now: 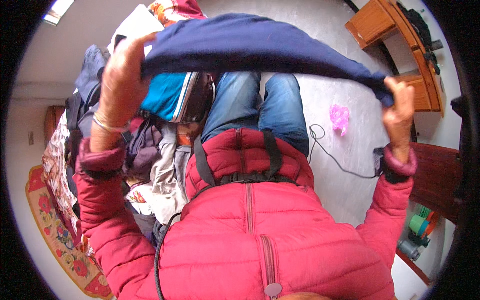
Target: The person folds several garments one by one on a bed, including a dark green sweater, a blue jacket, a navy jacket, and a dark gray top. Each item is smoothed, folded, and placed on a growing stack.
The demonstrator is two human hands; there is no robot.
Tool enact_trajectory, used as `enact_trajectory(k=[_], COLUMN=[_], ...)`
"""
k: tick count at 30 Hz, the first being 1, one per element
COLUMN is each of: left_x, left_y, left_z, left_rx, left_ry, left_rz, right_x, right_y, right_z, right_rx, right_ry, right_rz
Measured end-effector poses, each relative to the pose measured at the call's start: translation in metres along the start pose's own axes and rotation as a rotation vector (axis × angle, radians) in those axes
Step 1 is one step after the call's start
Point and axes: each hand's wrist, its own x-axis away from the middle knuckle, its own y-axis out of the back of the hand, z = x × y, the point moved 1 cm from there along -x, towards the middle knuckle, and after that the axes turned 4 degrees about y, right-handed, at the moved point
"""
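Note:
A navy blue cloth garment (247,47) is stretched in an arc between my two hands, held up in front of me above my knees. My left hand (123,82), with a bangle at the wrist, grips its left end. At the other end, my right hand (399,103) has its fingers closed on the bunched fabric. What kind of garment it is cannot be made out. Behind its lower edge lies a teal cloth (165,95) with white stripes, on a pile of clothes (142,146) at my left side.
On the grey floor (337,157) lie a pink plastic bag (339,118) and a thin black cable (337,163). Wooden furniture (375,26) stands at the far right, with a dark red wooden piece (433,165) nearer. A floral mat (62,240) borders the left.

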Motion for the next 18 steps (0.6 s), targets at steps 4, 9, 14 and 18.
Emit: enact_trajectory(k=[4, 9, 14, 18], left_x=[0.079, 0.160, 0.168, 0.162], left_y=[-0.056, -0.103, -0.096, -0.076], left_z=[0.019, 0.037, 0.031, 0.018], left_rx=[-0.210, -0.234, -0.164, -0.166], left_ry=[-0.023, 0.195, 0.246, 0.222], left_rz=[0.292, 0.427, 0.363, 0.148], right_x=[0.062, 0.124, 0.125, 0.125], right_y=[-0.074, -0.125, -0.115, -0.115], right_z=[0.086, 0.145, 0.135, 0.138], right_rx=[-0.294, -0.581, -0.724, -0.707], right_ry=[-0.037, -0.105, -0.057, -0.094], right_rz=[0.316, 0.478, 0.513, 0.447])
